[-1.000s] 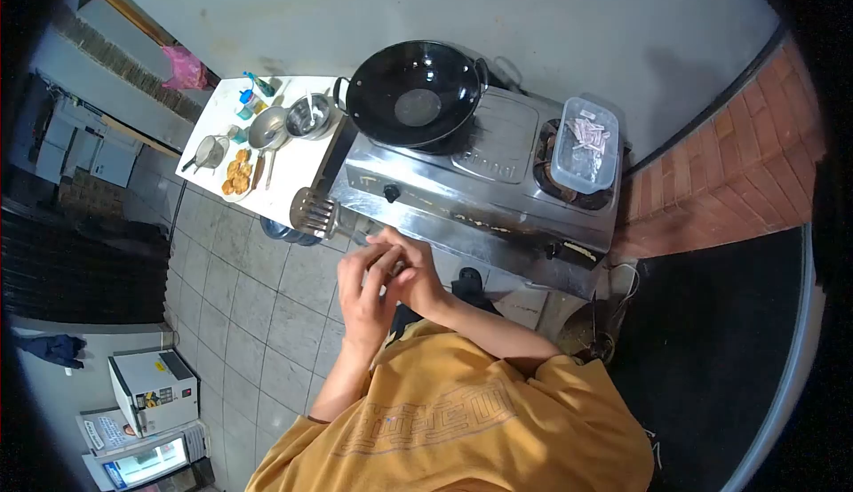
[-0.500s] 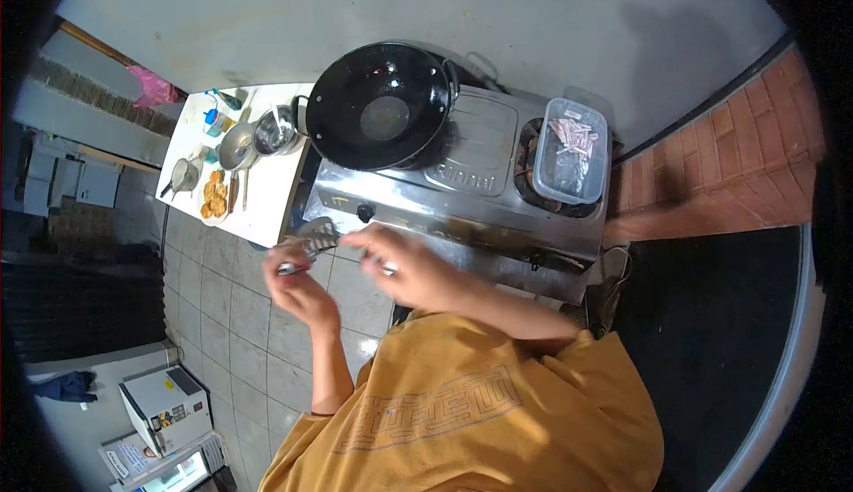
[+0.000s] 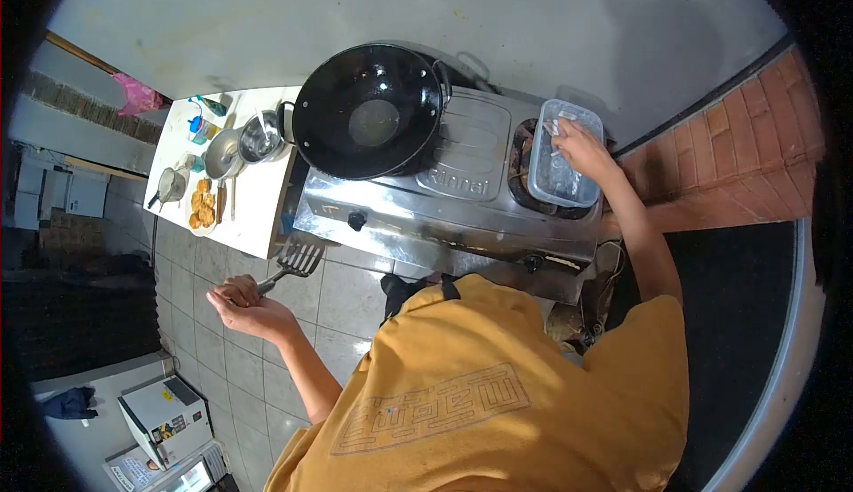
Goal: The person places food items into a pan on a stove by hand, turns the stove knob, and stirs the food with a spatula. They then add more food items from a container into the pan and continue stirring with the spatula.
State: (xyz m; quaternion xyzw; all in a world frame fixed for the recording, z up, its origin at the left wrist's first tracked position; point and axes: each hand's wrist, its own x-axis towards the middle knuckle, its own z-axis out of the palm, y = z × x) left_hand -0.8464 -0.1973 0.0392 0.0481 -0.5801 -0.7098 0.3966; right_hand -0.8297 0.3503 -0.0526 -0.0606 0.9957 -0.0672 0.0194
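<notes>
My left hand is wrapped round the handle of a slotted spatula, whose metal head points up and to the right, below the stove's left end. My right hand reaches into a clear plastic container on the right burner. Its fingers are pinched at the small pale packets inside, partly covering them. A black wok rests on the left part of the steel stove.
Left of the stove, a white table holds a plate of browned food, a steel bowl, a pan, a strainer and bottles. A brick ledge stands at the right.
My right hand has moved from beside my left hand to the container on the right. My left hand, still holding the spatula, has shifted down and left.
</notes>
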